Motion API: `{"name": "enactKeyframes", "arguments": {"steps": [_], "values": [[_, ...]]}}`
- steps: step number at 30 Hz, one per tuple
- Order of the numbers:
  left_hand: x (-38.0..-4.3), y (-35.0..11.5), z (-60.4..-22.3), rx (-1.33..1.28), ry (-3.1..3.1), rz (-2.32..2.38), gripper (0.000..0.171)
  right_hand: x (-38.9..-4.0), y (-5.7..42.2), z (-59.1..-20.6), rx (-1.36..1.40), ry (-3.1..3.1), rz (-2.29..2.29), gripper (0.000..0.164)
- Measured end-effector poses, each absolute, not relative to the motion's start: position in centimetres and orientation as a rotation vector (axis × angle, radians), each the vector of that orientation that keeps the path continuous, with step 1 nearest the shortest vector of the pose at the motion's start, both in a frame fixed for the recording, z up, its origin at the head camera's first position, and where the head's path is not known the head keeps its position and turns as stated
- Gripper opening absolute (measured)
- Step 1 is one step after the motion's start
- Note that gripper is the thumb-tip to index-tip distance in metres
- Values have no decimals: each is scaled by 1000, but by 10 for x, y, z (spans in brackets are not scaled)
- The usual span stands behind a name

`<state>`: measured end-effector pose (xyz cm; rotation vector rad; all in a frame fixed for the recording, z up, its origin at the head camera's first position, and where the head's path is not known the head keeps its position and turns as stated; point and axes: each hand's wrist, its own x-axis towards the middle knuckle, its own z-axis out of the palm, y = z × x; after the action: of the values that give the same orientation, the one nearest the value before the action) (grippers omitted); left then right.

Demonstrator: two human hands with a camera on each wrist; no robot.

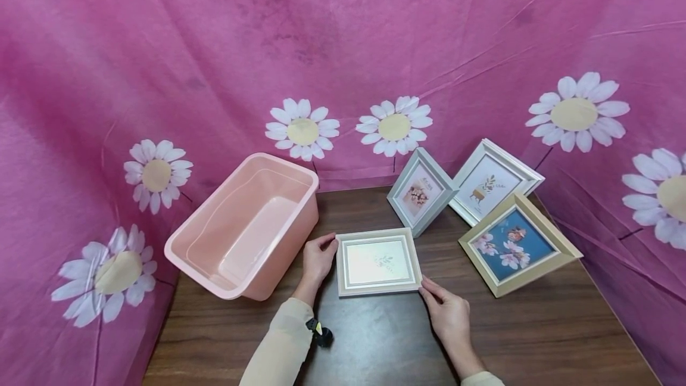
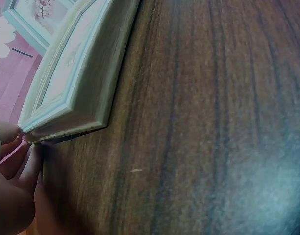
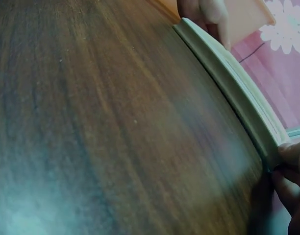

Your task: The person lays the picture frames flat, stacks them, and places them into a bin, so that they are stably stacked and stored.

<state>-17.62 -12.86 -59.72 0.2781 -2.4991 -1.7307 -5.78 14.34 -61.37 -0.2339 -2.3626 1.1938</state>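
Right of a pink plastic tub, a cream rectangular picture frame is pinched by the left hand at its far left corner and by the right hand at its near right.

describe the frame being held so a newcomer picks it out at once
On the brown table, look right of the pink tub. A pale frame sits there, left hand and right hand pinching opposite corners. Unlike the gray frame, white frame and tan frame, it alone is held.
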Motion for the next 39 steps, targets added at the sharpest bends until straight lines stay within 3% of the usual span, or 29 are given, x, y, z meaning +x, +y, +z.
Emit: {"name": "enactKeyframes", "arguments": {"steps": [19, 39], "values": [[-175, -129, -603, 316, -2427, -1722, 17, -60, 151, -601, -475, -2493, 1401, 21], [-169, -133, -583, 67, -2289, -1878, 25, -87, 168, -572, -318, -2336, 1531, 20]]}}
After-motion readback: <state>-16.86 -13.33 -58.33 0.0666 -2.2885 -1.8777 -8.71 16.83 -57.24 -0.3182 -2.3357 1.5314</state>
